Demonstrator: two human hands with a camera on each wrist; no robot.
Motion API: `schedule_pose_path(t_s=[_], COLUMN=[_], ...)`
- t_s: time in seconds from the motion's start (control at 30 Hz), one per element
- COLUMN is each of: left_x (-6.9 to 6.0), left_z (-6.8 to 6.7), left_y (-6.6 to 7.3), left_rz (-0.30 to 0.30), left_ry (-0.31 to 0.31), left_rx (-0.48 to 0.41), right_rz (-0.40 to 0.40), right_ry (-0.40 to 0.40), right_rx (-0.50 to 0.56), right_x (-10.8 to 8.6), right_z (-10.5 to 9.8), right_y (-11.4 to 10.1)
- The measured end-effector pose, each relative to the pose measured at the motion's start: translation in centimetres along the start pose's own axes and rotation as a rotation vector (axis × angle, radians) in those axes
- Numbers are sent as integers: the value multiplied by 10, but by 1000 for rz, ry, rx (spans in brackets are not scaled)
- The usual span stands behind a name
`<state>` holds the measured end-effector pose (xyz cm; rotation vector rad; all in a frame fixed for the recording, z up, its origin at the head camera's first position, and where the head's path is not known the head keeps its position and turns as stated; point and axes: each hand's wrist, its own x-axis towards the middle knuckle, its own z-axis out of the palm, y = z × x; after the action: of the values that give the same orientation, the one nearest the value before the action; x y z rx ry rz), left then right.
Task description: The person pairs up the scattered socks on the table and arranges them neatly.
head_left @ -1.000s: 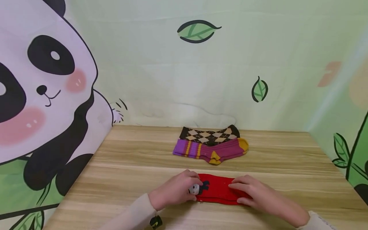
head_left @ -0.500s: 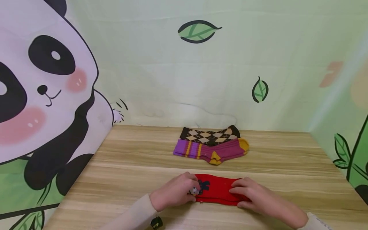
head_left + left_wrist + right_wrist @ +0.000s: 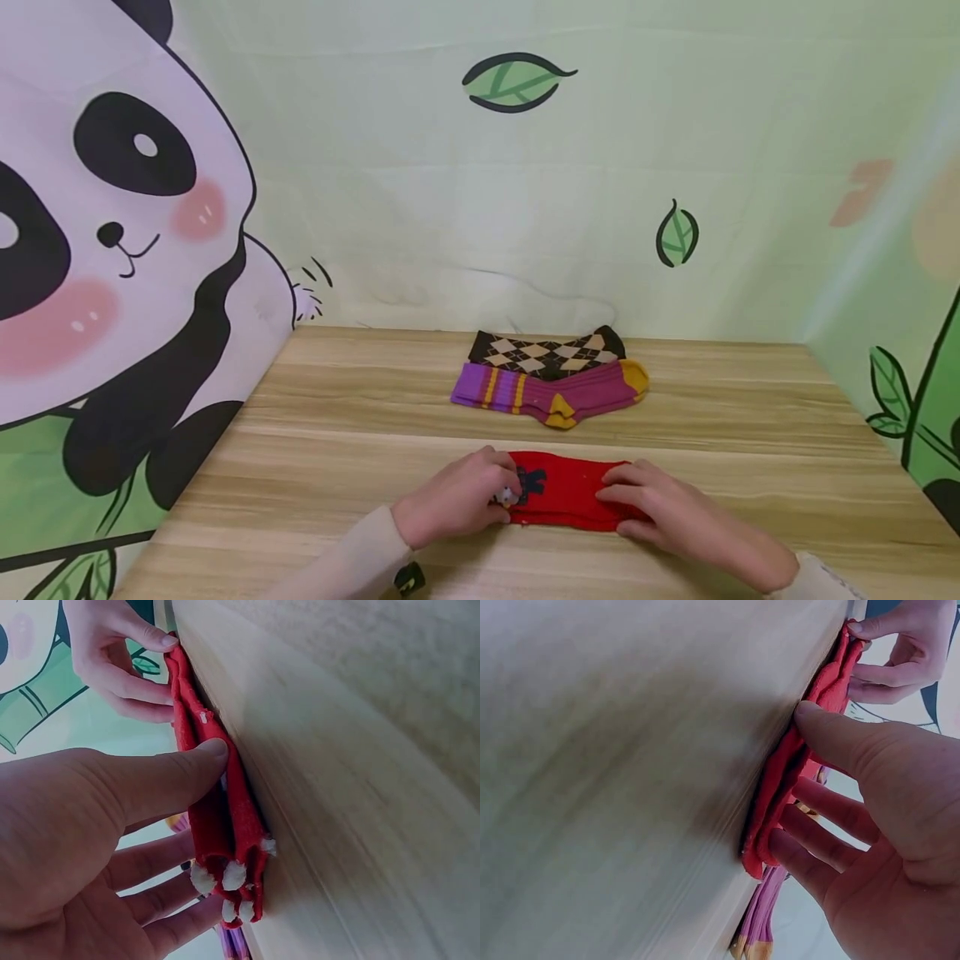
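Note:
A pair of red socks (image 3: 566, 492), laid together, lies flat on the wooden table in front of me. A dark and white figure is printed near its left end, partly under my fingers. My left hand (image 3: 465, 496) holds that end, thumb at the near edge and fingers over the top. In the left wrist view, whitish tufts show at this end of the red socks (image 3: 238, 817). Over the other end lies my right hand (image 3: 678, 512), its thumb at the near edge. The right wrist view shows its bent fingertips (image 3: 784, 844) touching the red fabric.
Farther back lie purple socks (image 3: 577, 396) with yellow toes and heels. Just behind them, black and tan argyle socks (image 3: 547, 354) lie near the backdrop (image 3: 412, 208). The wooden table (image 3: 337, 400) ends at the printed panda and leaf walls.
My left fingers have shifted slightly over the printed figure, covering more of it. The right hand stays almost still, and the socks farther back have not moved.

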<state>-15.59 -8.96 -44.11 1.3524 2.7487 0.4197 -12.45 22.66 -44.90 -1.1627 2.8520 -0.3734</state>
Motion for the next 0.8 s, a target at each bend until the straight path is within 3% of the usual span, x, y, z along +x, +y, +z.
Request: schedule_pose_path(t_s=[0.8], left_x=[19], left_z=[0], left_y=[-18], left_rz=[-11], left_ry=[23], left_rx=[13], right_rz=[-1], right_ry=[27], right_rx=[10], right_x=[18], right_z=[-5], right_y=[21])
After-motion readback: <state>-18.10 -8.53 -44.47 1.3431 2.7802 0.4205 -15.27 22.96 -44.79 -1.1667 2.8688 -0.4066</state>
